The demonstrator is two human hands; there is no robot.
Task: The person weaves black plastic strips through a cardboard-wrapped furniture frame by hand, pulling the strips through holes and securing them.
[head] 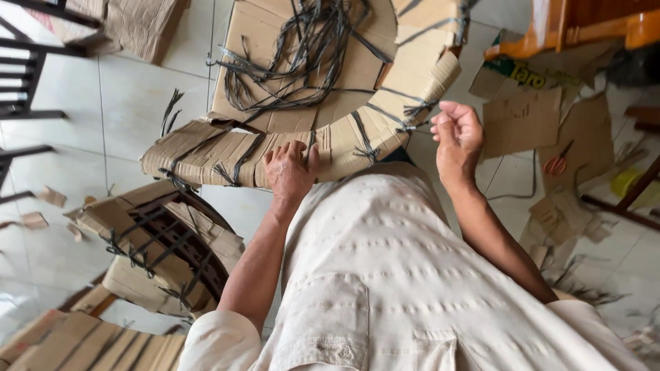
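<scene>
A person in a pale, cream-coloured garment [385,275] stands over a white tiled floor [130,96], seen from above. In front of them is a large curved cardboard ring [330,141], built from folded strips of corrugated card and bound at intervals with dark plastic strapping. It curves from the left, past the person's waist, and up to the right.

The left hand [290,170] lies palm-down on the near edge of the ring, fingers together and pressed against the card, thumb out to the side. The right hand [457,134] is raised just beside the right-hand curve of the ring, its fingers curled in and pinched on the frayed end of a dark binding strap [416,117] tied around the card.

Inside the ring, on a flat cardboard sheet [275,41], lies a loose tangle of dark straps [302,48].

On the floor at lower left sits a second strapped cardboard bundle [161,247], with flat cardboard pieces [82,343] near the bottom left corner. To the right, well apart from the hands, cardboard offcuts [522,120] lie scattered, with orange-handled scissors [557,163] among them. An orange wooden piece of furniture [584,27] shows at the top right.
</scene>
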